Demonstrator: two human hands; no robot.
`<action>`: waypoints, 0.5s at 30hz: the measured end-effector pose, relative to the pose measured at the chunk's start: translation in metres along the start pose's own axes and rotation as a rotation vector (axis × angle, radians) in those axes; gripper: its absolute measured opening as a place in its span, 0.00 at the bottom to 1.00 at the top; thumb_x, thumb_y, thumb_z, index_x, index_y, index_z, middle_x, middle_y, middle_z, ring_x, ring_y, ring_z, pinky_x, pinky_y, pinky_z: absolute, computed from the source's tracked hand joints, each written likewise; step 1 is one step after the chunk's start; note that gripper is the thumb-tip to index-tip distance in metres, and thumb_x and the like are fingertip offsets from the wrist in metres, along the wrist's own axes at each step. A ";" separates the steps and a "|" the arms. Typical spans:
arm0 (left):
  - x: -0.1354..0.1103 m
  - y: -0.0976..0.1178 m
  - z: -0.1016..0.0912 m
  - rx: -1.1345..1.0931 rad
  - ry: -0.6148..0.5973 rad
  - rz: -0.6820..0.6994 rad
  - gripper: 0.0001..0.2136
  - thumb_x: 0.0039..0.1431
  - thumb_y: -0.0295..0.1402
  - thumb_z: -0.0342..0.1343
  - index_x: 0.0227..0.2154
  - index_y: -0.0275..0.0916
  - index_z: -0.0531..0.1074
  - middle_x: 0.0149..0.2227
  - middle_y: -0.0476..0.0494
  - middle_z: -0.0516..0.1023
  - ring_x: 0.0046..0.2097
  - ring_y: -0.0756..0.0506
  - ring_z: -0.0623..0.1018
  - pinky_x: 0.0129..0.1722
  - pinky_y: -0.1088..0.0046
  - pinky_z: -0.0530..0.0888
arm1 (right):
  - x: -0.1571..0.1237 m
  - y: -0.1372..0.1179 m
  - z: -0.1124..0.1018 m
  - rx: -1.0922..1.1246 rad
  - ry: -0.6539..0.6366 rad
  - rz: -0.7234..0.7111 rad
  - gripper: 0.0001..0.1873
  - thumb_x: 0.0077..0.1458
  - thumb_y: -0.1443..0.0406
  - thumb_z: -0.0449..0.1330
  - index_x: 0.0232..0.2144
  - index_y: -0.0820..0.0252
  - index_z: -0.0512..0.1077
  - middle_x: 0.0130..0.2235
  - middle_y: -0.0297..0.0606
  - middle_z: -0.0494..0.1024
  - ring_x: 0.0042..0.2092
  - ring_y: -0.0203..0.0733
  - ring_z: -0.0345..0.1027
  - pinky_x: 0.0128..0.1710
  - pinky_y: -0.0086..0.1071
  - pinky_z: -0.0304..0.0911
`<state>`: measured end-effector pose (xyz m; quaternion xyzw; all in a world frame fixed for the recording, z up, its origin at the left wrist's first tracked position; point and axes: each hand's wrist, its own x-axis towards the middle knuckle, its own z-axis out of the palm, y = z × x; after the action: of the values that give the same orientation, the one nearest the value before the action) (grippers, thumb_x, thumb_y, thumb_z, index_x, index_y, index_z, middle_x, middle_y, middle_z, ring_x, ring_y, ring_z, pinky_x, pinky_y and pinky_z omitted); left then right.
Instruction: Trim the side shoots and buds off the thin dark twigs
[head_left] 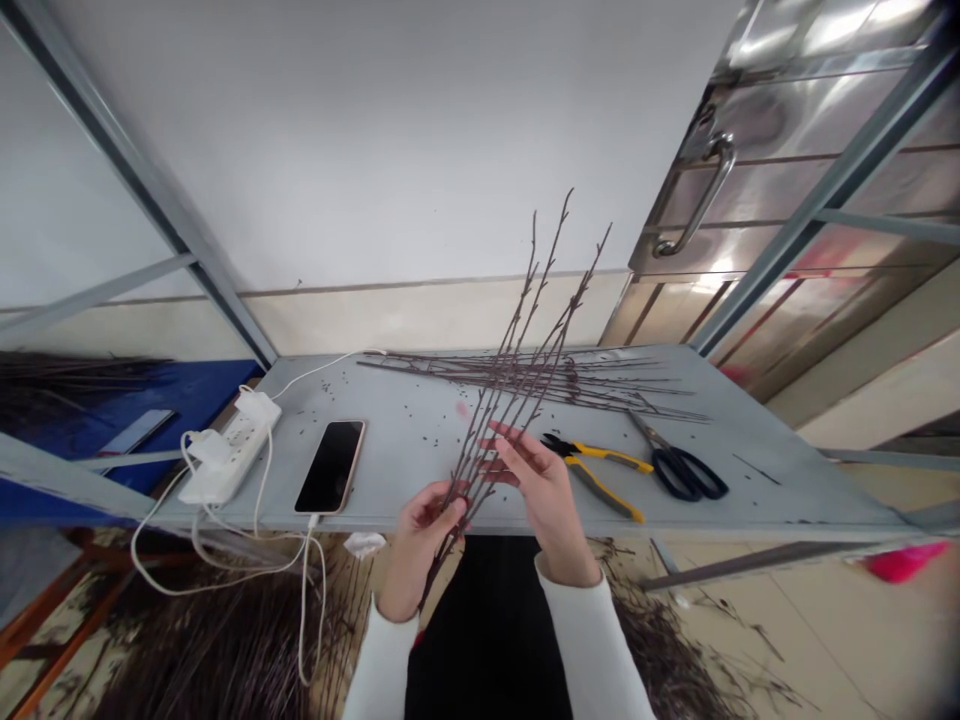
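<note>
The left hand (pixel 418 548) pinches the light, brittle bare twigs (pixel 517 350) low down, their firmest hold, while the right hand (pixel 541 490) spreads open at 3 o'clock.

One left hand (pixel 418 553) and one right hand (pixel 544 505) held one bunch of twigs (pixel 517 400); the table (pixel 750 500) bore one smartphone (pixel 330 467), one power strip (pixel 229 445), one pair of pliers (pixel 607 458) and one pair of scissors (pixel 679 472).

No legible text
The phone (pixel 330 467) at nine o'clock, the power strip (pixel 229 450) further left, and the yellow-handled pliers (pixel 592 480) at three show no readable markings.
</note>
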<state>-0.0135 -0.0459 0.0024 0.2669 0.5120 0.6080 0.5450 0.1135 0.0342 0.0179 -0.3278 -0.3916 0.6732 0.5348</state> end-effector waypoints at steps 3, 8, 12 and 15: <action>-0.006 0.008 0.006 0.036 0.009 0.064 0.10 0.47 0.35 0.64 0.31 0.36 0.75 0.23 0.52 0.72 0.23 0.54 0.70 0.21 0.81 0.68 | -0.006 -0.008 0.000 -0.008 -0.035 -0.009 0.18 0.50 0.55 0.63 0.41 0.57 0.76 0.35 0.38 0.80 0.33 0.41 0.73 0.31 0.34 0.72; -0.013 0.015 0.008 0.047 0.016 0.087 0.09 0.49 0.35 0.63 0.32 0.37 0.76 0.22 0.52 0.72 0.22 0.54 0.70 0.21 0.81 0.68 | -0.016 -0.019 0.002 -0.007 -0.082 -0.005 0.18 0.49 0.56 0.63 0.41 0.57 0.74 0.36 0.40 0.80 0.36 0.45 0.74 0.32 0.37 0.72; -0.017 0.017 0.010 0.011 0.040 0.075 0.09 0.47 0.36 0.64 0.31 0.38 0.76 0.22 0.52 0.73 0.22 0.54 0.71 0.21 0.82 0.67 | -0.020 -0.023 0.003 -0.023 -0.183 -0.054 0.19 0.48 0.59 0.65 0.44 0.56 0.72 0.40 0.40 0.79 0.40 0.43 0.73 0.36 0.35 0.71; -0.020 0.020 0.013 -0.019 0.055 0.062 0.10 0.45 0.36 0.66 0.31 0.38 0.77 0.23 0.52 0.74 0.22 0.54 0.71 0.20 0.83 0.67 | -0.023 -0.024 0.002 -0.068 -0.242 -0.092 0.19 0.47 0.62 0.65 0.44 0.55 0.71 0.42 0.40 0.78 0.42 0.43 0.72 0.39 0.36 0.70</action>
<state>-0.0042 -0.0583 0.0297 0.2607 0.5124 0.6367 0.5139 0.1278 0.0141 0.0410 -0.2439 -0.4904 0.6690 0.5024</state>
